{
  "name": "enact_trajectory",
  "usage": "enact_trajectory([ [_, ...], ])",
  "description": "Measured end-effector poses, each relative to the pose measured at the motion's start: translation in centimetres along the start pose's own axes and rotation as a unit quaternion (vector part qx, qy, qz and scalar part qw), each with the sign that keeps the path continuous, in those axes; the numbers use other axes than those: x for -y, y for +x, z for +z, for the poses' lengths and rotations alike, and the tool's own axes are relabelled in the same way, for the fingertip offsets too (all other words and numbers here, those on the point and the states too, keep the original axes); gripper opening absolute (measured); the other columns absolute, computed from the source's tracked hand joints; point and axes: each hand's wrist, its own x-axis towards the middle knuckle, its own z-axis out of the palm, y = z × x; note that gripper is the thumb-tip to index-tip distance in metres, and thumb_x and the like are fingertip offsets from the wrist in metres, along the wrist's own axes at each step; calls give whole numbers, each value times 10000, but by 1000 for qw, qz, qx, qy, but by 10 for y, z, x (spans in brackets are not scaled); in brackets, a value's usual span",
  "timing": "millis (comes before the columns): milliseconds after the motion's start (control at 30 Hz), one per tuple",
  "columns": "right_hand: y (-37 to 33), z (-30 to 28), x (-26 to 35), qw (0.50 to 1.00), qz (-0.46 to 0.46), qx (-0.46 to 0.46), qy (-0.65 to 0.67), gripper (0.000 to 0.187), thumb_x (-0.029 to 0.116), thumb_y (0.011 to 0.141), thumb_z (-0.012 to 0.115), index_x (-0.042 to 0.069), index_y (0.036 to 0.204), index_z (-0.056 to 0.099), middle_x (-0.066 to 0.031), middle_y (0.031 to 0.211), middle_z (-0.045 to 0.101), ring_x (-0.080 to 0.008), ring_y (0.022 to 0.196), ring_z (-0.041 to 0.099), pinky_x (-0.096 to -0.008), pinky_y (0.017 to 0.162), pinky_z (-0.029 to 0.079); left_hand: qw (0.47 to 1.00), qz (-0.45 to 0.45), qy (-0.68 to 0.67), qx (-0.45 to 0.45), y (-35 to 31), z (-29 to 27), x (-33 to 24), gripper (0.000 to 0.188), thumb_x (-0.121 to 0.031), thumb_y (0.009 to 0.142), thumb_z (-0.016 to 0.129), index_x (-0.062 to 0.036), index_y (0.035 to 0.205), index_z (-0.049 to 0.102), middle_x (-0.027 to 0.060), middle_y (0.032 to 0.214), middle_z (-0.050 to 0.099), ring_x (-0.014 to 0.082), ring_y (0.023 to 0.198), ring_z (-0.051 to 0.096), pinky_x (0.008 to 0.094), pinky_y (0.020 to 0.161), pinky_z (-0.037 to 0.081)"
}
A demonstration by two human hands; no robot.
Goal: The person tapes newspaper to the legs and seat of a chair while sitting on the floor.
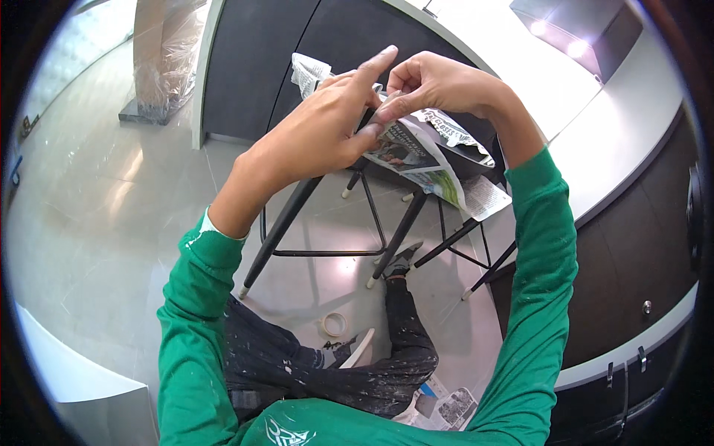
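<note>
My left hand point(331, 123) and my right hand point(450, 85) are raised close together over a tall black stool. Both pinch the edge of a newspaper sheet point(407, 152), thumbs almost touching. The left index finger points up and away from the paper. Crumpled newspaper point(309, 74) sticks out beyond the left hand, and torn sheets point(450, 130) lie under the right. The paper covers much of the stool top; black stool legs point(286, 230) with white ends show below. What lies between the fingertips is partly hidden.
A tape roll point(325, 328) lies on the tiled floor beside my bent legs point(320, 372). More newspaper point(454, 409) is on the floor near my right side. Dark cabinets point(253, 67) stand ahead, with a white counter point(595, 141) at right. A plastic-wrapped column point(160, 67) stands far left.
</note>
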Motion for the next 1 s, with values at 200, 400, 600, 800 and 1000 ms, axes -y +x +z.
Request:
enact_trajectory([
  [200, 17, 5, -26, 983, 29, 105, 146, 436, 477, 760, 910, 102, 864, 714, 22, 752, 606, -118, 725, 555, -263, 671, 432, 998, 41, 33, -40, 1, -4, -2, 796, -83, 871, 768, -129, 1568, 384, 175, 1468, 516, 355, 1333, 551, 509, 1156, 431],
  [400, 27, 35, -69, 908, 2, 192, 373, 513, 496, 845, 830, 85, 1114, 684, -66, 1086, 653, -212, 1044, 630, -357, 1013, 498, 999, 33, 18, -16, -1, -3, 1, 486, -84, 894, 752, -146, 1360, 631, 124, 1496, 519, 342, 1351, 545, 489, 1132, 467],
  [600, 15, 45, -65, 912, 64, 156, 373, 680, 592, 901, 728, 85, 1345, 638, -114, 1228, 650, -256, 1197, 614, -420, 1080, 480, 999, 6, -1, 39, 5, -10, -2, 328, -80, 927, 714, -130, 1251, 722, 126, 1435, 577, 317, 1296, 593, 472, 1091, 510],
  [800, 27, 50, -98, 879, 113, 237, 397, 537, 440, 969, 715, 44, 1320, 623, -70, 1214, 698, -134, 1062, 679, -307, 920, 585, 996, 12, 8, 87, 12, -11, -6, 281, -105, 926, 726, -121, 1205, 749, 100, 1333, 631, 275, 1205, 624, 465, 1058, 537],
  [1000, 14, 31, -71, 992, 88, 85, -27, 487, 266, 920, 763, 27, 1324, 631, -132, 1251, 676, -230, 1158, 621, -383, 976, 501, 978, -89, 23, 185, 27, -24, -11, 193, -111, 888, 783, -31, 1059, 741, 60, 950, 706, 185, 919, 638, 353, 839, 521],
])
